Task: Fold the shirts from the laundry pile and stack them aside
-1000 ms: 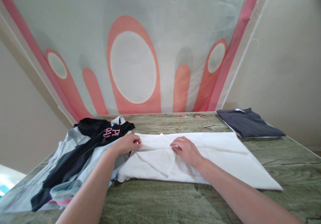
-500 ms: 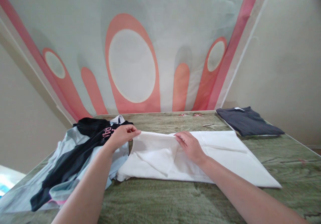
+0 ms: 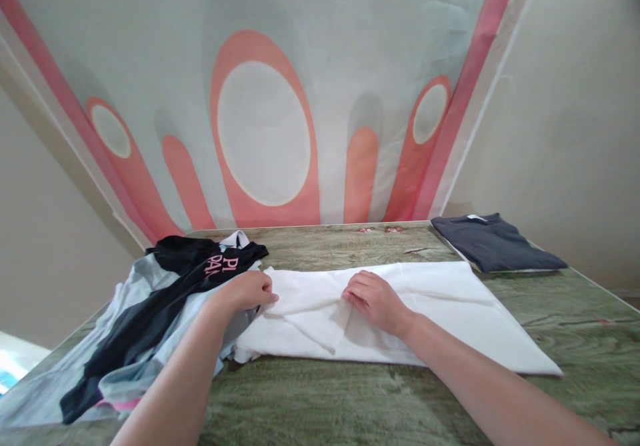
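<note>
A white garment (image 3: 440,313) lies spread across the green patterned table (image 3: 325,399). My left hand (image 3: 245,291) pinches the garment's left end, near its top corner. My right hand (image 3: 374,299) grips a fold of the same white cloth at the middle. Between the two hands the cloth is bunched into creases. Both forearms reach in from the bottom edge.
A heap of black and pale blue clothes (image 3: 145,313) with pink lettering lies at the left, touching the white garment. A folded dark grey shirt (image 3: 493,243) sits at the back right corner. A banner with orange ovals (image 3: 265,133) hangs behind the table.
Both hands lifted the white cloth's left part up and back half a second ago, then lowered it toward the table again; the fold now lies flatter.
</note>
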The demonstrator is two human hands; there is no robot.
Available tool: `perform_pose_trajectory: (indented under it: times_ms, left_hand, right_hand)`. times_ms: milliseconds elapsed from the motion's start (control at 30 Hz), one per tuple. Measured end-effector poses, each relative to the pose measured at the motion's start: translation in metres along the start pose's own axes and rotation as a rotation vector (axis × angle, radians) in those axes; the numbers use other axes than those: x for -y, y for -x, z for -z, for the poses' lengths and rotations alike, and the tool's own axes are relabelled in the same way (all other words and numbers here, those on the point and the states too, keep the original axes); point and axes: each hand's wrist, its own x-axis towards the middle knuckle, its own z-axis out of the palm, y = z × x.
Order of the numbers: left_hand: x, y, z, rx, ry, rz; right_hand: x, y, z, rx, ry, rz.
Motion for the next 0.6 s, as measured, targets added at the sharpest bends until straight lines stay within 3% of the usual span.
perform_pose_trajectory:
  times_ms: [100, 167, 267, 333, 400, 467, 600]
  left_hand:
    - [-0.026, -0.003, 0.001, -0.290, 0.047, -0.057]
    - [-0.049, -0.006, -0.008, -0.342, 0.171, -0.200]
    - [-0.076, -0.010, -0.034, -0.217, 0.228, -0.470]
    - [-0.082, -0.015, -0.055, -0.128, 0.161, -0.576]
    - [-0.081, -0.020, -0.072, -0.067, 0.089, -0.591]
    - [-0.076, -0.025, -0.084, -0.031, 0.037, -0.573]
    - [-0.072, -0.031, -0.089, -0.036, 0.011, -0.548]
  right_hand:
    - [0.003, 0.000, -0.002, 0.011, 0.036, 0.005]
    - [0.004, -0.002, -0.001, 0.027, 0.057, 0.015]
    - [0.000, -0.009, 0.016, -0.007, 0.065, -0.025]
    - [-0.009, -0.011, 0.039, -0.068, 0.045, -0.107]
    - [-0.024, -0.005, 0.066, -0.093, 0.039, -0.208]
    - [-0.041, 0.015, 0.089, -0.029, 0.085, -0.283]
    - [-0.075, 0.081, 0.106, 0.114, 0.254, -0.346]
